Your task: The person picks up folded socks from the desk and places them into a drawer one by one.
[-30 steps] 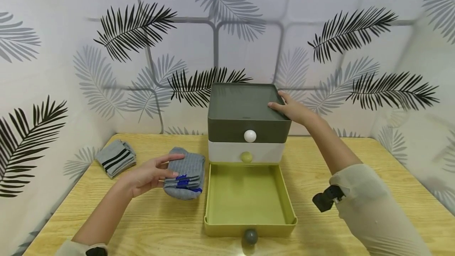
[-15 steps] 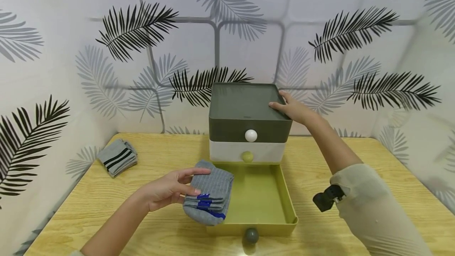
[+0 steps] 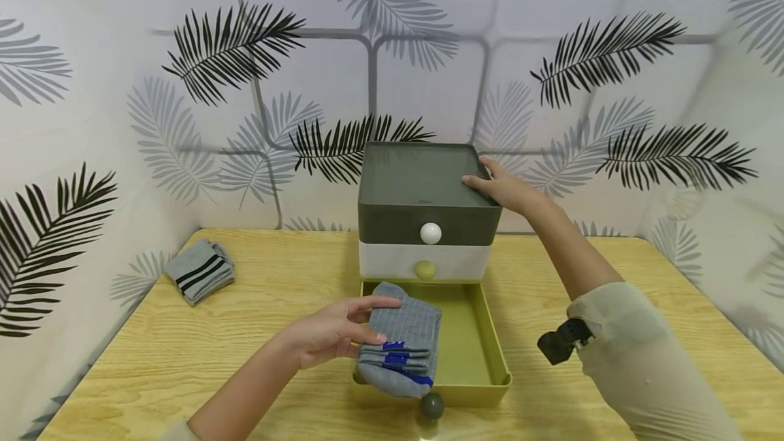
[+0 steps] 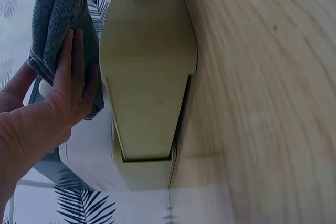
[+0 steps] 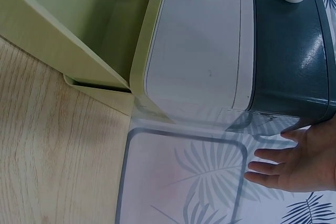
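Folded grey socks with blue bands are pinched between the thumb and fingers of my left hand. They hang over the left part of a pulled-out yellow-green drawer. In the left wrist view, the hand holds the socks above the drawer's side wall. My right hand rests on the right edge of the dark grey top of the drawer unit. The right wrist view has straight, spread fingers of that hand beside the unit's dark side.
Another folded grey pair of socks with black stripes lies at the table's left rear. Above the drawer, a white drawer and the dark top one are closed. A round grey knob sticks out in front. A leaf-patterned backdrop stands behind the table.
My left hand has carried the grey socks rightward and toward me, from beside the drawer to over it. The right hand stays on the unit, and the striped socks have not moved.
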Available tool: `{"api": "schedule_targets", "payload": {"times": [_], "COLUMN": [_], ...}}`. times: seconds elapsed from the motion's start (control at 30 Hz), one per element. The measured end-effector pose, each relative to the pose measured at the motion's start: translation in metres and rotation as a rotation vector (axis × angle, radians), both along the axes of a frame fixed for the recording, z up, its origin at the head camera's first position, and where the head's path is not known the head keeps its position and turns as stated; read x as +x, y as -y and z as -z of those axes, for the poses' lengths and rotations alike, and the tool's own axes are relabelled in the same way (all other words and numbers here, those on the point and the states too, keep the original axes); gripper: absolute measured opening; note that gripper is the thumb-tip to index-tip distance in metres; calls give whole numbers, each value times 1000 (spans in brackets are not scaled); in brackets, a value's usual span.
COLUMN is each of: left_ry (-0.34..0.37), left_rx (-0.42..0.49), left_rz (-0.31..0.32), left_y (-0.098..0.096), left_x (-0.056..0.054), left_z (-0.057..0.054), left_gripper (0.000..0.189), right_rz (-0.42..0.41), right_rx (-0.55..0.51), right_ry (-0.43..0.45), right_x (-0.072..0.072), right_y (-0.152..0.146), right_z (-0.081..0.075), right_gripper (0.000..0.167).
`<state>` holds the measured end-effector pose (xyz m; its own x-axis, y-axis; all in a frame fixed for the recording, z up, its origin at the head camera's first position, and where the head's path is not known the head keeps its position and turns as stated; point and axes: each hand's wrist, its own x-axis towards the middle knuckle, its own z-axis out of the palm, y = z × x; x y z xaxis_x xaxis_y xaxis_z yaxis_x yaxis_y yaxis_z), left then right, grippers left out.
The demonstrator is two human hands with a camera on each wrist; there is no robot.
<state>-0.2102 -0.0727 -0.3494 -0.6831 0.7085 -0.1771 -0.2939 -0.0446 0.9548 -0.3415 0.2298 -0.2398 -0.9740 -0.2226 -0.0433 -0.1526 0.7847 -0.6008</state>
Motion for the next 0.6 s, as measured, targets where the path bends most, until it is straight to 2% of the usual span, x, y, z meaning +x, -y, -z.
{"api": "schedule_targets", "payload": {"times": [0.37, 0.6], "left_ry": [67, 122], "left_rx": [-10, 18], "left_rz": [-116, -183], "left_y": [-37, -63], "left_x": [3, -2], "left_z": [9, 20], "left_gripper": [56, 58], "right_rz": [-11, -5], "right_rx": [-1, -4], "right_ry": [-2, 8], "right_x": [-1, 0], "right_y": [-1, 0], "right_z": [1, 0], "right_gripper": [78, 78]}}
